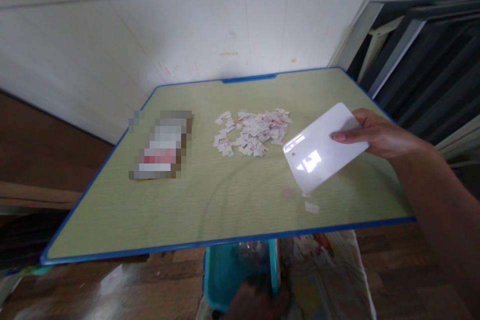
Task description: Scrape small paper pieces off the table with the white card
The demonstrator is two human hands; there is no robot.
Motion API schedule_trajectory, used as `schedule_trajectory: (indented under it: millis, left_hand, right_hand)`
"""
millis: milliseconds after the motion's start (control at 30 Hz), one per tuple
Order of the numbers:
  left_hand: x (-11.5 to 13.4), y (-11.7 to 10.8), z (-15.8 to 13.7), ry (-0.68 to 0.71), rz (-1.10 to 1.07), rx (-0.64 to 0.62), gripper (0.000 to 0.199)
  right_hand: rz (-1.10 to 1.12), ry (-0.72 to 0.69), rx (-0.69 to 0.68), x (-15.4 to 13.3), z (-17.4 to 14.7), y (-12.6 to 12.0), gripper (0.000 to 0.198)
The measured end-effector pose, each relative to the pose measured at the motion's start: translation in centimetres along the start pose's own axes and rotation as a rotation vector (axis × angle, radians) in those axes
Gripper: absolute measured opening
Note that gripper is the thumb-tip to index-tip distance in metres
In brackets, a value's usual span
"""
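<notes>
My right hand grips a glossy white plastic card with rounded corners and a small hole. The thumb lies on its upper face; the card slants over the right part of the table. Left of it lies a loose pile of small cut paper pieces. A few stray paper pieces are by the card's lower corner. Below the table's front edge, my left hand is dark and blurred, closed on the near right side of a teal tray. Something see-through shows inside the tray.
The pale green table has a blue rim and stands against a white wall. A blurred-out flat item lies on its left. Dark panels lean at the right. Patterned cloth is below, over a wooden floor.
</notes>
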State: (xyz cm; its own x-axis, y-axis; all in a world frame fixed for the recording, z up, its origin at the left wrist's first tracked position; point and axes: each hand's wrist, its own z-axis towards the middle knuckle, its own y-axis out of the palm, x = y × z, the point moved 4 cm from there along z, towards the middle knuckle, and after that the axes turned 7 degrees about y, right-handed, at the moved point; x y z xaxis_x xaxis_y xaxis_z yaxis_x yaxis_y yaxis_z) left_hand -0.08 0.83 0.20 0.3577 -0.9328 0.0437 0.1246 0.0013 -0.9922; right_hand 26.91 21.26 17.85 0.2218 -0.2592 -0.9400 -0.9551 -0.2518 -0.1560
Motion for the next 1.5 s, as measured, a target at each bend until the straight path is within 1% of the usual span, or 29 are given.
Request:
schedule_trajectory:
  millis: [167,300,367,467,633,800,867,933,1000,1133,1300,1500]
  left_hand:
    - [-0.1,-0.1,0.2,0.002,0.000,0.017,0.039]
    - [-0.1,-0.3,0.2,0.012,0.000,0.050,0.039]
    - [-0.1,-0.3,0.2,0.006,-0.009,0.045,0.041]
    - [-0.2,-0.2,0.2,-0.003,-0.012,0.019,0.043]
    - [-0.1,-0.6,0.3,0.019,0.014,0.001,0.040]
    - [-0.3,-0.5,0.3,0.016,0.006,-0.017,0.041]
    - [-0.2,-0.4,0.3,0.037,-0.002,-0.041,0.043]
    - [-0.2,-0.3,0.3,0.033,-0.007,-0.085,0.045]
    - [-0.3,-0.3,0.2,0.026,-0.008,-0.102,0.045]
    - [-0.2,-0.5,0.3,0.033,-0.010,-0.085,0.048]
    - [-0.3,-0.7,0.6,0.039,-0.001,-0.098,0.049]
    - [-0.4,-0.8,0.5,0.044,0.009,-0.057,0.047]
  right_hand:
    - [-0.016,0.032,-0.061,-0.1,0.1,0.5,0.012]
    - [0.004,0.030,-0.176,-0.3,0.0,1.2,0.011]
    - [0.012,0.040,-0.227,-0.3,-0.1,1.5,0.010]
    - [0.015,0.051,-0.266,-0.3,-0.2,1.7,0.009]
    - [-0.001,0.055,-0.276,-0.2,-0.2,1.8,0.011]
    - [-0.026,0.045,-0.273,-0.1,-0.1,1.7,0.013]
    - [-0.039,0.053,-0.275,0.0,-0.1,1.7,0.014]
    - [-0.052,0.059,-0.269,0.1,-0.1,1.7,0.015]
    - [-0.063,0.058,-0.261,0.1,-0.1,1.7,0.015]
    - [-0.081,0.050,-0.266,0.0,-0.1,1.9,0.011]
    - [-0.087,0.049,-0.246,-0.3,-0.2,2.2,0.010]
    - [-0.055,-0.001,-0.289,0.0,-0.3,1.8,0.013]
